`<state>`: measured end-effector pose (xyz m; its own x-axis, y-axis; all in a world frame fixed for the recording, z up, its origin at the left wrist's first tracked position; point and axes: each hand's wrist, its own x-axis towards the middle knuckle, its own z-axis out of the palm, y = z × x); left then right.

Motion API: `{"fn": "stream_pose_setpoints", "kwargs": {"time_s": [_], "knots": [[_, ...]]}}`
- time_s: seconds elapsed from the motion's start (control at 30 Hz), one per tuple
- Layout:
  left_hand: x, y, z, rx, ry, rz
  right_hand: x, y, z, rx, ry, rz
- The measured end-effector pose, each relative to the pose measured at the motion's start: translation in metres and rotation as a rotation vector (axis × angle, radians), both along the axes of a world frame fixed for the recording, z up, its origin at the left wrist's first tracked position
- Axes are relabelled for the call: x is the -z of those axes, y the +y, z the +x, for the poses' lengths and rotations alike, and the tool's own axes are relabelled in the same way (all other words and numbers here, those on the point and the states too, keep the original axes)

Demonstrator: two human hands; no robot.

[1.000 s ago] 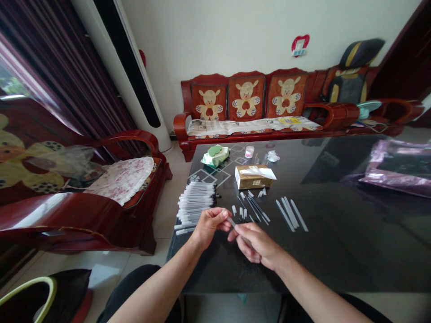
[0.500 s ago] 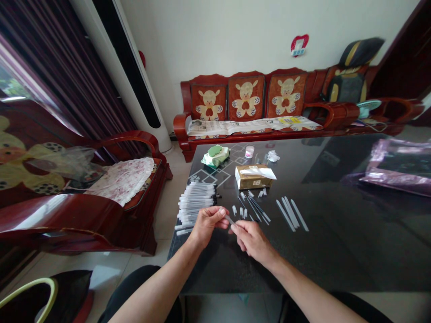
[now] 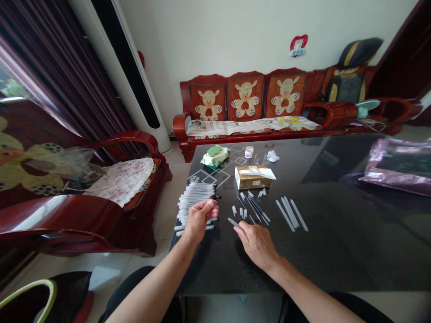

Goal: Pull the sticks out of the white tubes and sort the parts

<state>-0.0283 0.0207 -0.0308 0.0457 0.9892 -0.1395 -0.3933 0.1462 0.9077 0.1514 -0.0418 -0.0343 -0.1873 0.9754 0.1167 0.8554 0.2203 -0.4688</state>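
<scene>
My right hand is closed around a translucent pen, whose pointed end sticks out to the left past the thumb. My left hand is apart from it, thumb and fingertips pinched together; whatever they hold, if anything, is too small to make out. Just behind the left hand lies a stack of capped white pens. Beyond the right hand are several thin dark refills and small clear pen caps. Further right lie several empty-looking translucent pen barrels.
A gold tissue box stands on the black table behind the refills. Further back are a green wipes pack, a small white tub and crumpled tissue. A purple plastic package lies at the right.
My two hands were together on the pen; the left hand has let go of it and moved left toward the stack. The pen stays in my right hand, its pointed end now uncovered.
</scene>
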Motion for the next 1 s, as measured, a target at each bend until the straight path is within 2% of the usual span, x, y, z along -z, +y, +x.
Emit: {"fn": "stream_pose_setpoints", "kwargs": {"time_s": [0.17,0.3,0.4,0.5,0.67,0.87,1.0], "knots": [[0.001,-0.007,0.000,0.136,-0.003,-0.025,0.007,0.017,0.019,0.096,-0.049,-0.072],[0.008,-0.012,0.007,0.190,0.006,-0.053,0.007,0.040,0.062,0.287,-0.188,-0.042],[0.013,-0.013,0.009,0.202,0.009,-0.060,0.009,0.051,0.097,0.428,-0.322,-0.090],[0.017,-0.014,0.011,0.217,0.014,-0.059,0.012,0.056,0.118,0.490,-0.384,-0.154],[0.020,-0.016,0.011,0.242,0.033,-0.050,0.017,0.058,0.120,0.498,-0.445,-0.156],[0.021,-0.016,0.010,0.270,0.024,-0.041,0.013,0.061,0.117,0.477,-0.515,-0.132],[0.018,-0.017,0.011,0.284,0.017,-0.030,0.005,0.058,0.105,0.457,-0.506,-0.015]]}}
